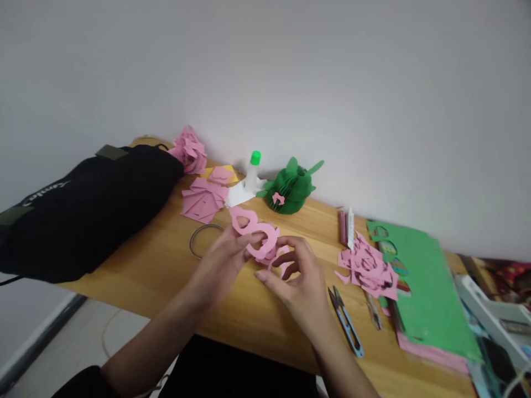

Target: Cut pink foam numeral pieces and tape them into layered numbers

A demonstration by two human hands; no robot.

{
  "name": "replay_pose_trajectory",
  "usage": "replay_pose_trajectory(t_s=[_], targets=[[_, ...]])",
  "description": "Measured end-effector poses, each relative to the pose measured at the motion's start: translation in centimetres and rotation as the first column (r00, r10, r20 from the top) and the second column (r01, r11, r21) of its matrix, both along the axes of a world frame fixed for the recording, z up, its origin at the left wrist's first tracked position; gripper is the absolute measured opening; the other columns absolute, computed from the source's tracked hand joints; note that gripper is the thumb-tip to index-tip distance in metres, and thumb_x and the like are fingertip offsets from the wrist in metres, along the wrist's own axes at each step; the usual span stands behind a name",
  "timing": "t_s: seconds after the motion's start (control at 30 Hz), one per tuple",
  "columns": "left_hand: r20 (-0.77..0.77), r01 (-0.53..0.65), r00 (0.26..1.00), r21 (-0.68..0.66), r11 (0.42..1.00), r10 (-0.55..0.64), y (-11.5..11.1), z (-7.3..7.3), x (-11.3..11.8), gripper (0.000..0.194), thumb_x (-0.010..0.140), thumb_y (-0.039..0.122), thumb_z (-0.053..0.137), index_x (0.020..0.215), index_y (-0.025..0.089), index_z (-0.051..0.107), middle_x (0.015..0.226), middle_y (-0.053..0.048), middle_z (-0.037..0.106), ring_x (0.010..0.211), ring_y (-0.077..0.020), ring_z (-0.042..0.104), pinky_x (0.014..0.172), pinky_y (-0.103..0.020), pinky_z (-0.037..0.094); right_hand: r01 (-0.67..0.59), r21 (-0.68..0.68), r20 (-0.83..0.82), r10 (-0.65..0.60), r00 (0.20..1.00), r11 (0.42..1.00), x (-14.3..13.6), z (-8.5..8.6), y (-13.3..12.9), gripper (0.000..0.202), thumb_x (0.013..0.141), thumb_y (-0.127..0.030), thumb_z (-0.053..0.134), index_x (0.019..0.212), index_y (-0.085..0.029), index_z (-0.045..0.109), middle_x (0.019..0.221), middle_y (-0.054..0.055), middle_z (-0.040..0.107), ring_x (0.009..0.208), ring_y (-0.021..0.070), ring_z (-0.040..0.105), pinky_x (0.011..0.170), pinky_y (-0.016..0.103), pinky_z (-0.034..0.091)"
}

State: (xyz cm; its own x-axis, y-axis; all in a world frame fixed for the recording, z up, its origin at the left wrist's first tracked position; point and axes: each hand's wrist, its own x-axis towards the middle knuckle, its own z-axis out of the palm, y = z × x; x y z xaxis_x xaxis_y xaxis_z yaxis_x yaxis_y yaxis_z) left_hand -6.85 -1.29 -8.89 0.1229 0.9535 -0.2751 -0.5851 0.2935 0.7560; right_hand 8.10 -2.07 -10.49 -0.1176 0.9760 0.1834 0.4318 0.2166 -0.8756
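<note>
Over the middle of the wooden table, my left hand [226,257] is closed on a pink paper cutout [265,243] with rounded openings, its fingers partly behind the paper. My right hand [296,271] is curled at the right end of the same cutout, thumb and fingers around a narrow pink strip. Behind the hands stands a green layered paper ball [290,189] with leaf shapes and a small pink flower on its front. A glue bottle [252,171] with a green cap stands left of the ball, by a white paper.
Folded pink papers [204,199] and a black bag [95,210] lie left. Thread snips [346,322], pink scraps [369,265] and green sheets [435,287] lie right. A metal ring [192,243] is beside my left hand; a wall [265,83] rises behind.
</note>
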Motion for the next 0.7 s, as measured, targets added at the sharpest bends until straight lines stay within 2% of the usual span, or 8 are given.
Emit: replay_pose_trajectory(t_s=[0.13,0.23,0.3,0.4,0.5,0.6,0.7], targets=[[0.053,0.154,0.986,0.091,0.984,-0.159,-0.7,0.7,2.2,0.036,0.065,0.034,0.07,0.097,0.025,0.056,0.107,-0.006,0.069,0.107,-0.0269,0.066,0.084,-0.037,0.055,0.128,0.057,-0.137,-0.12,0.983,0.99,1.1,-0.4,-0.9,0.027,0.071,-0.026,0.076,0.095,-0.02,0.063,0.092,0.003,0.063,0.065,0.0128,0.063,0.045,0.02,0.049],[0.005,0.254,0.966,0.133,0.958,-0.257,-1.2,0.5,3.3,0.045,0.061,0.024,0.071,0.105,0.028,0.059,0.115,-0.005,0.068,0.117,-0.0269,0.062,0.096,-0.04,0.052,0.193,0.06,-0.223,-0.175,0.959,0.979,2.2,-0.3,-1.4,0.012,0.078,-0.02,0.069,0.089,-0.021,0.067,0.089,0.003,0.061,0.07,0.0131,0.062,0.05,0.021,0.051],[-0.018,0.277,0.961,0.15,0.949,-0.278,-1.3,0.2,3.8,0.05,0.06,0.021,0.074,0.107,0.032,0.061,0.12,-0.002,0.068,0.121,-0.0252,0.06,0.102,-0.04,0.049,0.208,0.049,-0.275,-0.187,0.943,0.977,3.0,-0.3,-1.8,0.004,0.082,-0.021,0.066,0.086,-0.02,0.068,0.087,0.004,0.062,0.075,0.0145,0.061,0.053,0.022,0.052],[-0.04,0.277,0.961,0.204,0.939,-0.275,-1.4,0.1,4.4,0.041,0.066,0.022,0.081,0.103,0.034,0.067,0.123,0.0,0.068,0.12,-0.0228,0.062,0.104,-0.039,0.049,0.2,0.047,-0.355,-0.17,0.919,0.979,4.1,-0.2,-2.2,0.005,0.086,-0.022,0.064,0.084,-0.019,0.069,0.086,0.005,0.064,0.075,0.015,0.062,0.05,0.021,0.05],[-0.14,0.248,0.965,0.226,0.942,-0.22,-1.2,0.4,4.6,0.028,0.076,0.026,0.08,0.102,0.034,0.073,0.122,0.0,0.07,0.111,-0.0185,0.067,0.097,-0.032,0.053,0.2,0.063,-0.396,-0.16,0.904,0.978,5.1,0.0,-2.6,0.006,0.087,-0.02,0.064,0.084,-0.02,0.069,0.082,0.003,0.064,0.07,0.0133,0.06,0.047,0.019,0.047],[-0.276,0.204,0.952,0.244,0.948,-0.134,-1.0,0.7,4.6,0.02,0.079,0.028,0.079,0.098,0.032,0.076,0.102,0.0,0.076,0.095,-0.0155,0.071,0.083,-0.025,0.057,0.226,0.078,-0.411,-0.175,0.895,0.971,5.7,0.3,-3.0,0.007,0.087,-0.018,0.064,0.082,-0.02,0.068,0.076,0.0,0.062,0.064,0.0112,0.057,0.047,0.019,0.046],[-0.371,0.175,0.926,0.265,0.948,-0.067,-0.8,0.7,4.6,0.011,0.077,0.031,0.08,0.088,0.029,0.078,0.086,0.0,0.077,0.082,-0.0147,0.071,0.076,-0.023,0.057,0.254,0.097,-0.396,-0.196,0.897,0.962,6.1,0.6,-3.4,0.007,0.087,-0.016,0.065,0.082,-0.021,0.068,0.076,-0.001,0.062,0.062,0.0106,0.056,0.048,0.019,0.046]])
